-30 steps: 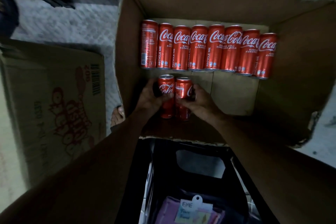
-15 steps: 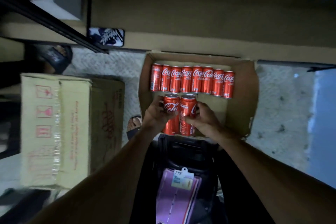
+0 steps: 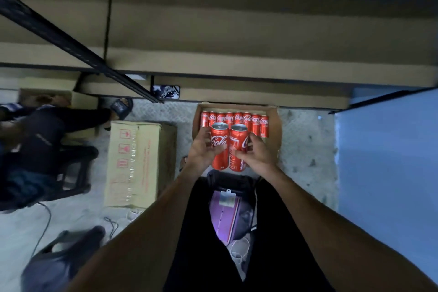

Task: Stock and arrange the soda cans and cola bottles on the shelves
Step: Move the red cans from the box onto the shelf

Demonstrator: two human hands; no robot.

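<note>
Holding two red cola cans upright and side by side, a person stands over an open carton (image 3: pixel 276 125) on the floor. The left hand (image 3: pixel 201 149) wraps its fingers round the left can (image 3: pixel 219 147); the right hand (image 3: pixel 257 154) curls round the right can (image 3: pixel 237 147). A row of cans (image 3: pixel 237 118) lines the carton's far wall. The brown shelves (image 3: pixel 237 38) beyond show no cans, so stocking seems barely begun. No cola bottles are visible.

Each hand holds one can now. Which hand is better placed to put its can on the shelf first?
Probably the right hand: its can faces bare shelf edge, while a black post slants nearer the left hand. Small margin.
</note>
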